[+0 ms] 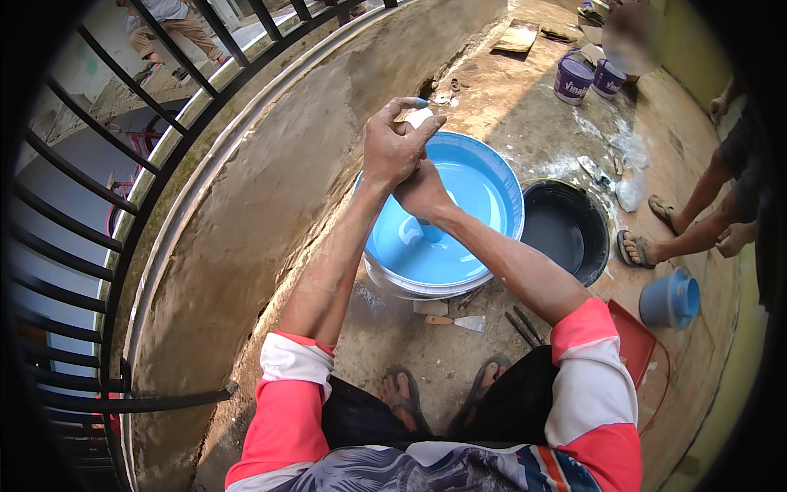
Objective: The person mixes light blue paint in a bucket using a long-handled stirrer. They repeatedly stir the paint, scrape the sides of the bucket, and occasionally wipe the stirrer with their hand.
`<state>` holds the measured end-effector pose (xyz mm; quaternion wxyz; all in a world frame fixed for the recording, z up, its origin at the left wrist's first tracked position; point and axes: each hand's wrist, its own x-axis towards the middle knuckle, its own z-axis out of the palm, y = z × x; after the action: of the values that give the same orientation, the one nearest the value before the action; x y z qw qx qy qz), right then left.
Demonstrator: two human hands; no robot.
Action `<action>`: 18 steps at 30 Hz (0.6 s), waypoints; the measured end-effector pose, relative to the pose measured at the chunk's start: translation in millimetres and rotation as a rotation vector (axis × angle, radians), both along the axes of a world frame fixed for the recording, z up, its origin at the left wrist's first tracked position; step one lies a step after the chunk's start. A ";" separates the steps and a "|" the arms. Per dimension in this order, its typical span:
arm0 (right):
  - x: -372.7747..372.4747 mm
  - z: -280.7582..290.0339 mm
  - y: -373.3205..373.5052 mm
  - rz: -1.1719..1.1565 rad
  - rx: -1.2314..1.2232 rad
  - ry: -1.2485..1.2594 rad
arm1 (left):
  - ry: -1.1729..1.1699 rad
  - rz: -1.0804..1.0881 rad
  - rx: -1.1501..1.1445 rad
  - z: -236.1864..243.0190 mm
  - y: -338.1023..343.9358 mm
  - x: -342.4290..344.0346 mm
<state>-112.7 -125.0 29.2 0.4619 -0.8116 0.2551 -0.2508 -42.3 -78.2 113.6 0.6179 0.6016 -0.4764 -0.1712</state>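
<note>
Along the lower edge: red-and-white sleeves (594, 361) and dark trousers (352, 414), two sandalled feet (400, 398) on the concrete ground (369, 340).
Scraper (459, 321): flat on the ground just ahead of the feet, wooden handle to the left, metal blade to the right; two dark rods (525, 326) lie near it.
Red tray (633, 340): just past the right sleeve, which partly covers it.
Paint bucket (447, 289): wide, white-walled, beneath the hands, holding light blue paint (484, 201).
Right hand (424, 193): over the paint, close under the left wrist; its fingers face away, so I cannot tell what they grip.
Left hand (392, 146): farther out, fingers bent and gripping a white piece (419, 117) mostly hidden by them; one fingertip is bluish.
Black basin (566, 232): close by the bucket's right side.
Small blue bucket (658, 300): upright, beyond the tray.
Co-worker (705, 193): standing at far right in sandals.
Purple buckets (571, 78): two, side by side toward the back.
Railing (115, 209): dark bars above the rough wall (238, 197); a pink bicycle (123, 193) and another person (176, 33) show beyond.
</note>
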 end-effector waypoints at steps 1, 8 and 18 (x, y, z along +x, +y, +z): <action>3.4 -2.8 1.3 -0.026 -0.078 -0.205 | -0.113 -0.002 -0.028 0.7 -1.3 -3.6; -14.5 -6.6 0.7 0.054 -0.223 -0.238 | 0.102 -0.095 -0.174 -17.0 20.5 -13.2; -11.5 -4.4 6.2 0.040 -0.186 -0.361 | -0.125 -0.065 -0.180 -16.2 22.8 -12.1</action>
<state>-124.2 -118.8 24.7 0.4279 -0.7977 0.1277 -0.4053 -54.4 -55.4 97.4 0.6327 0.5373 -0.5468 -0.1098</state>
